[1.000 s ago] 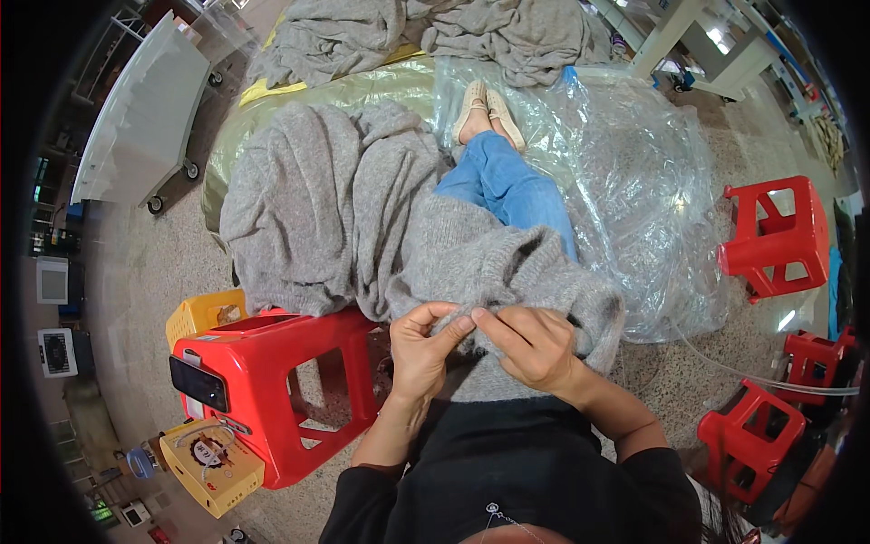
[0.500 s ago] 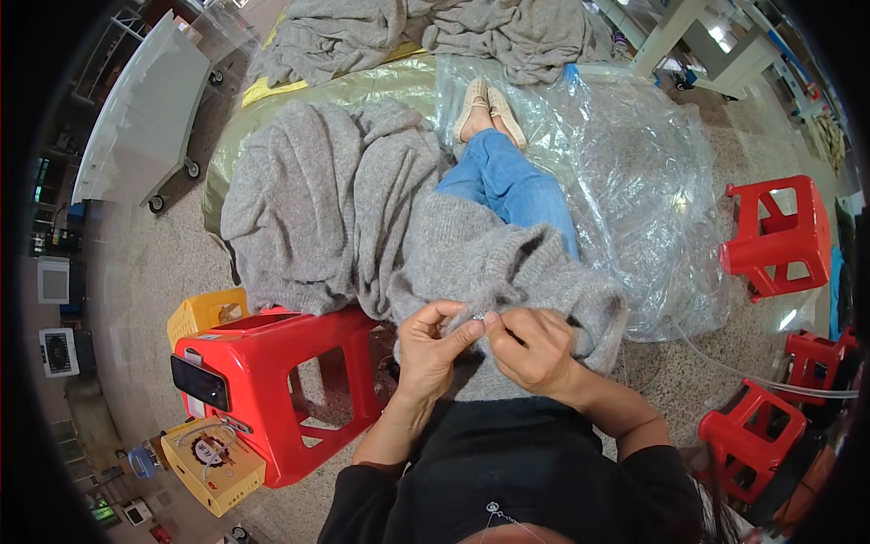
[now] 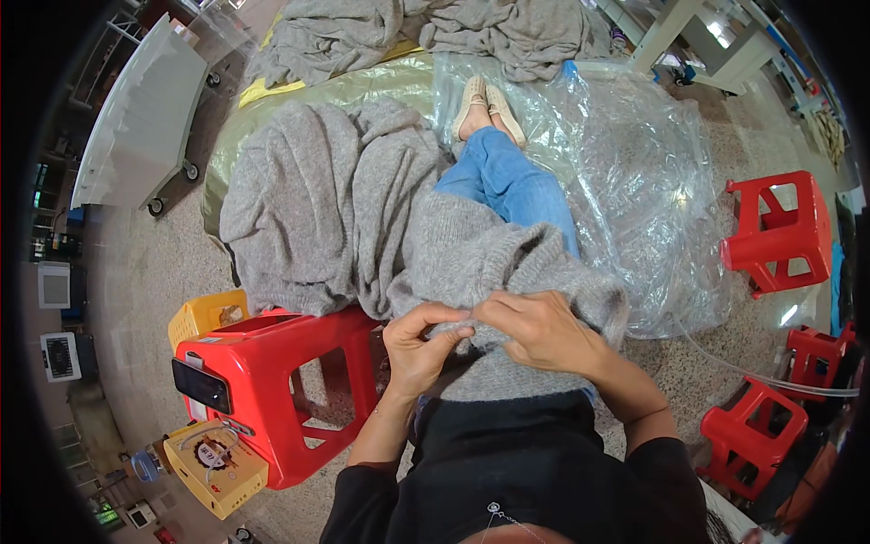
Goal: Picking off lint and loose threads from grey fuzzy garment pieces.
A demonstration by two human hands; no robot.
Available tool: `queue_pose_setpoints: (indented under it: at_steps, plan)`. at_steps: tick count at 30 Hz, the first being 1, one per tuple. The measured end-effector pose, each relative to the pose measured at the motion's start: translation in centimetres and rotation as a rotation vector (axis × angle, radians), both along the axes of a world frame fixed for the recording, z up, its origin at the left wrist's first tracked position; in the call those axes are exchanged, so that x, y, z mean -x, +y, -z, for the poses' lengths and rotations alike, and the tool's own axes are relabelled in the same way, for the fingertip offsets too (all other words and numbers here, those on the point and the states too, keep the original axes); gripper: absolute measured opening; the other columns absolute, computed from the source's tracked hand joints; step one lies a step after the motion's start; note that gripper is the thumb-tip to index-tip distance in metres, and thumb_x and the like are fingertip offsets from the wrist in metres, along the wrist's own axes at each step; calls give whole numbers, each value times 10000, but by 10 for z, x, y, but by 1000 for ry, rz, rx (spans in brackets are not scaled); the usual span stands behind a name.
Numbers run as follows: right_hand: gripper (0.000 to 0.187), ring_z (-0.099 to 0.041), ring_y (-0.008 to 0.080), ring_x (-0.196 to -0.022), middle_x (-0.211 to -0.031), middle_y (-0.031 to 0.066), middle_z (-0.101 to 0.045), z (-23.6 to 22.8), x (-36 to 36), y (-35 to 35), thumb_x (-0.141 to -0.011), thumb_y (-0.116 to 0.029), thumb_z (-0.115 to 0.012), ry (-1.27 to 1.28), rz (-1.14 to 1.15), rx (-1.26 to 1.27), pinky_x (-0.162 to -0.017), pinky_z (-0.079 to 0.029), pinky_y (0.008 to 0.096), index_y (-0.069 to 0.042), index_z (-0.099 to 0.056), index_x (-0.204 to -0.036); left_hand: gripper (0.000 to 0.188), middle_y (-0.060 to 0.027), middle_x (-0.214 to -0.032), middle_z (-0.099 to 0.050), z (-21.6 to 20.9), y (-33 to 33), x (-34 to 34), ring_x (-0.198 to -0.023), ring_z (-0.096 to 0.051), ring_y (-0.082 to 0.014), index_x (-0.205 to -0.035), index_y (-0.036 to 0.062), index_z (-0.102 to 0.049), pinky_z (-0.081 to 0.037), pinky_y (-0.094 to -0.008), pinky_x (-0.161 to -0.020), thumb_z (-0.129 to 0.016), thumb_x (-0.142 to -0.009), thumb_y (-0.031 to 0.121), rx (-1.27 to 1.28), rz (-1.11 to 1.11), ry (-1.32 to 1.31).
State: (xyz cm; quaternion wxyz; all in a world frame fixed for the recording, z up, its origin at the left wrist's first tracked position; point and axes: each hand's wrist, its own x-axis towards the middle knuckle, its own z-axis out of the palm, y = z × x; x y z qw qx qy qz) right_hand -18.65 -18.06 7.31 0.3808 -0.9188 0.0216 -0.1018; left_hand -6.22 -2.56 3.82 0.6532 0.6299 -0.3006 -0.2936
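A grey knitted garment (image 3: 507, 258) lies bunched over my lap, its ribbed parts folded across my thighs. My left hand (image 3: 419, 349) pinches a bit of the knit between thumb and forefinger. Close against it, my right hand (image 3: 542, 334) is closed, its fingertips bent down on the same spot. Whatever small thing may sit between the fingertips is hidden. Left of my legs a big heap of grey knitwear (image 3: 294, 199) touches the garment on my lap.
A red stool (image 3: 272, 390) stands at my left with a phone (image 3: 201, 385), a yellow basket (image 3: 204, 314) and a yellow box (image 3: 217, 467) by it. More red stools (image 3: 781, 234) are at the right. Plastic sheeting (image 3: 634, 199) covers the floor; a white wheeled cart (image 3: 145, 118) stands far left.
My right hand has turned over, its back now facing up, and shifted slightly up. My left hand has moved a little left, its fingers closer together. The knit folds between them have shifted.
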Motion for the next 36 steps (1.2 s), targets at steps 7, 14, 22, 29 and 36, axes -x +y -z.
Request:
queue_pose_setpoints:
  at_steps: [7,14,22,29,36]
  plan:
    - [369,-605,327,-680,-815,111,-566,23,1,6,-608,21,-610,-184,7,-285,-527,-468,396,-52,-544,-964,181,-58,-770,-637,-8,0,-7,-714,-578,-114,-819,-6,-632,-450,-236,-645,-750,-688,-44,69,95,-68]
    - [308,-600,329,-674,-742,124,-562,15,1,9,-628,16,-616,-202,20,-76,-522,-462,387,-19,-543,-925,156,-67,-756,-630,-8,2,0,-709,-577,-124,-795,2,-597,-453,-248,-641,-725,-717,-40,35,29,-218]
    - [254,-580,279,-601,-714,99,-561,14,2,24,-591,-74,-720,-264,146,-91,-495,-460,348,-35,-554,-780,122,-106,-730,-625,-8,-4,13,-666,-588,-177,-793,-8,-584,-466,-268,-628,-679,-741,-63,136,-29,-466]
    - [353,-582,282,-602,-758,112,-574,35,0,35,-559,-63,-754,-453,281,19,-526,-478,345,-17,-582,-863,118,-71,-815,-624,2,3,34,-739,-569,-122,-828,0,-592,-454,-231,-676,-693,-774,-29,75,-263,-148]
    - [197,-589,216,-587,-710,65,-527,21,-3,17,-708,-61,-607,-283,138,219,-514,-475,323,-38,-540,-892,121,-63,-809,-627,-2,3,16,-714,-560,-96,-821,8,-599,-443,-210,-652,-694,-765,-39,67,-93,-202]
